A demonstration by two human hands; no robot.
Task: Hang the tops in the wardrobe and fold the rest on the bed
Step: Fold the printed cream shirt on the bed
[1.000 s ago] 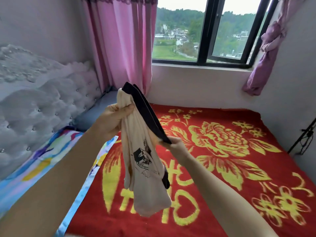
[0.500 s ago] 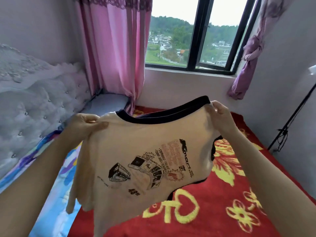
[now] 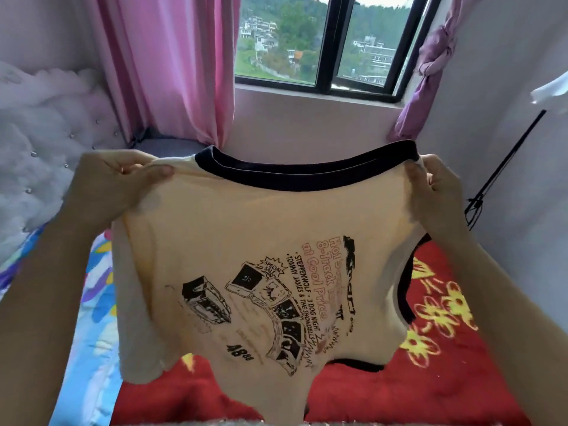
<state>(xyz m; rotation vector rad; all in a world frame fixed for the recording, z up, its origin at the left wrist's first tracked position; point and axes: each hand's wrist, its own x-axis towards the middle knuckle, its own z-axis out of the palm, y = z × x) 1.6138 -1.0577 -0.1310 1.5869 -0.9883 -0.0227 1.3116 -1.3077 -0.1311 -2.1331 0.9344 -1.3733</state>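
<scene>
Above the red bedspread (image 3: 445,348) the cream T-shirt (image 3: 252,241) is now stretched wide open, where a second ago it hung as a narrow bunched drape between two hands held close together. The hands have drawn apart and risen, so the dark collar (image 3: 307,170) runs across the top between them and the printed front faces the camera. The left hand (image 3: 113,182) grips the shirt's shoulder just beside one end of the collar, thumb pressed on the near face and fingers curled behind the cloth. The right hand (image 3: 436,186) pinches the other shoulder the same way. The body of the shirt hangs below both hands, between the forearms, and its lower edge is close over the bedspread; whether it touches cannot be told. Spread like this, the garment reads plainly as a top, so it likely belongs on a hanger rather than folded. Neither a wardrobe nor a hanger is in view.
</scene>
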